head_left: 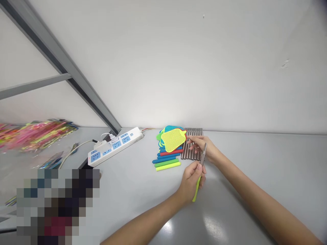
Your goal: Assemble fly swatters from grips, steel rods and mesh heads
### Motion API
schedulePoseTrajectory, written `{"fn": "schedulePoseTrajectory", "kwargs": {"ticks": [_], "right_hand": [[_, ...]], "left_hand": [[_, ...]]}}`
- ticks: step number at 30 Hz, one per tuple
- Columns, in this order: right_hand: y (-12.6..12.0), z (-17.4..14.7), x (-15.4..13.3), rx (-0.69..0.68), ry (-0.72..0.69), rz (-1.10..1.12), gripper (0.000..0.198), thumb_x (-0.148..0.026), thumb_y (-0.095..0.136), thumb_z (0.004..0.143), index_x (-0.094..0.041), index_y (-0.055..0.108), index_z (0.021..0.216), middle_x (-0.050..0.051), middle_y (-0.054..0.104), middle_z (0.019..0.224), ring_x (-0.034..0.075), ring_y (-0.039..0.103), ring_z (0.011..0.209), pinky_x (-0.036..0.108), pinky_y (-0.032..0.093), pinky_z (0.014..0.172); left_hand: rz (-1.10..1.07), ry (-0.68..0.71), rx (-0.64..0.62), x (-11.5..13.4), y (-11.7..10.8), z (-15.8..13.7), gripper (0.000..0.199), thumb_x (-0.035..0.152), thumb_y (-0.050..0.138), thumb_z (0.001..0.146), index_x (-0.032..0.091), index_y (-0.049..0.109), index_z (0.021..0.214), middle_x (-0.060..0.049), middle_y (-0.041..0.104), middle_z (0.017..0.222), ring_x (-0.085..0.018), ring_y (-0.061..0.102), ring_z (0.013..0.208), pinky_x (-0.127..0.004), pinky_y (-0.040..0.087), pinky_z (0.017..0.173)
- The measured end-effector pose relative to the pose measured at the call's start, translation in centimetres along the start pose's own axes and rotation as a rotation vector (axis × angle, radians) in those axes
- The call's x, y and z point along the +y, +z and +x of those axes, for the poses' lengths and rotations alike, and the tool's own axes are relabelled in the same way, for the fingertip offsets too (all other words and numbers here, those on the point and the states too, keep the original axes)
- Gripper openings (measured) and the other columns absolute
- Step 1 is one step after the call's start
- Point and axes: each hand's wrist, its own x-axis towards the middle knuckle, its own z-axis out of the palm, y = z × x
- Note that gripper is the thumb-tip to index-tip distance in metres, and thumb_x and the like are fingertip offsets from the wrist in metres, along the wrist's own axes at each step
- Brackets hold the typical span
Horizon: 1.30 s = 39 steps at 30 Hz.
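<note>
My left hand (191, 182) is closed around a fly swatter handle: a telescopic metal rod (203, 157) points up out of the fist and a yellow-green grip (196, 190) sticks out below. Just beyond it, my right hand (204, 147) reaches over the metal rods with its fingers apart, fingertips close to the neck of the top swatter head. That perforated yellow swatter head (174, 140) lies on a pile with red, blue and green ones. Whether the fingertips touch its neck I cannot tell. Several metal rods (187, 153) lie side by side beneath the right hand.
Coloured grips in blue, red, green and yellow, including a yellow grip (168, 166), lie left of the rods. A white power strip (116, 146) with plugs and cables stands further left. Bagged colourful items (48, 132) lie past the grey metal frame (84, 95). A white wall backs the table.
</note>
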Motion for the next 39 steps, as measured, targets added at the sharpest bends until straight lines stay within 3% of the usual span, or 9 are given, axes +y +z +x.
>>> {"fn": "schedulePoseTrajectory", "kwargs": {"ticks": [6, 12, 17, 25, 39], "right_hand": [[0.0, 2.5, -0.3, 0.035, -0.065, -0.077, 0.019, -0.023, 0.057, 0.07, -0.016, 0.06, 0.088, 0.001, 0.056, 0.06, 0.007, 0.049, 0.037, 0.016, 0.03, 0.027], [-0.1, 5.0, 0.2, -0.031, -0.052, -0.134, 0.022, -0.016, 0.059, 0.065, -0.015, 0.061, 0.087, -0.003, 0.053, 0.047, 0.003, 0.033, 0.025, 0.016, 0.022, 0.023], [-0.4, 5.4, 1.4, -0.073, -0.117, -0.123, 0.026, -0.022, 0.059, 0.065, -0.016, 0.061, 0.09, -0.006, 0.049, 0.045, 0.001, 0.023, 0.026, 0.016, 0.018, 0.024], [-0.9, 5.6, 2.0, -0.118, -0.241, -0.139, 0.032, -0.031, 0.06, 0.064, -0.015, 0.064, 0.091, -0.006, 0.048, 0.046, 0.002, 0.027, 0.028, 0.018, 0.018, 0.026], [-0.7, 6.0, 2.6, -0.103, -0.268, -0.059, 0.029, -0.033, 0.063, 0.062, -0.015, 0.062, 0.084, -0.006, 0.045, 0.049, 0.002, 0.026, 0.033, 0.017, 0.016, 0.029]], "left_hand": [[-0.023, 0.005, -0.008, -0.1, -0.1, 0.0, 0.032, 0.047, 0.038, 0.081, 0.017, 0.042, 0.07, 0.006, 0.037, 0.045, -0.007, 0.032, 0.039, -0.019, 0.025, 0.042], [-0.025, 0.005, -0.001, -0.2, -0.2, 0.0, 0.033, 0.049, 0.039, 0.08, 0.017, 0.042, 0.07, 0.006, 0.037, 0.045, -0.007, 0.033, 0.04, -0.02, 0.025, 0.043], [-0.047, -0.01, -0.001, -0.3, -0.1, 0.1, 0.033, 0.049, 0.04, 0.079, 0.017, 0.041, 0.069, 0.006, 0.036, 0.043, -0.007, 0.031, 0.038, -0.02, 0.024, 0.041], [-0.041, -0.009, -0.013, -0.2, -0.1, 0.1, 0.035, 0.051, 0.04, 0.078, 0.017, 0.042, 0.07, 0.006, 0.037, 0.043, -0.007, 0.032, 0.038, -0.02, 0.025, 0.042], [-0.026, -0.005, -0.015, -0.2, -0.1, 0.1, 0.031, 0.046, 0.038, 0.081, 0.017, 0.041, 0.071, 0.006, 0.037, 0.044, -0.007, 0.032, 0.039, -0.02, 0.025, 0.042]]}}
